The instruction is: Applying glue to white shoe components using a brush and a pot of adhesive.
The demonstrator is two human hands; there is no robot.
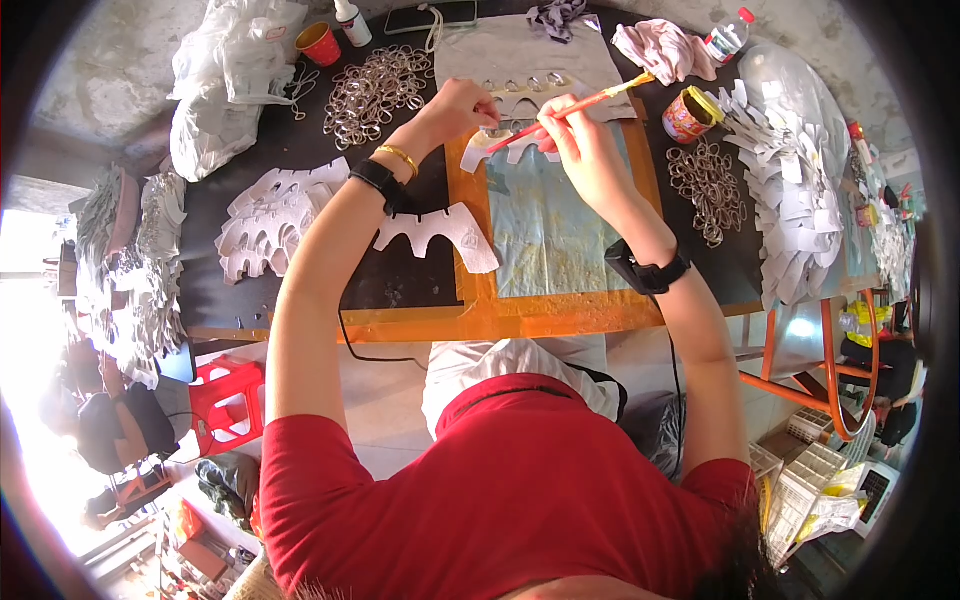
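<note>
My right hand is closed round a red-handled paintbrush. Its yellow-smeared bristles point up and to the right, and the handle end slants down toward my left hand. My left hand is closed, fingers curled down at the edge of a pale scalloped piece. What those fingers hold, if anything, is hidden. Just beyond, several metal rings sit in a row along another scalloped piece. A further scalloped piece lies under my left wrist.
Heaps of metal rings lie left and right. Stacked pale pieces are at left. A yellow-rimmed tub, crumpled cloth and bottle stand at right. Plastic bags and a red cup occupy the far left.
</note>
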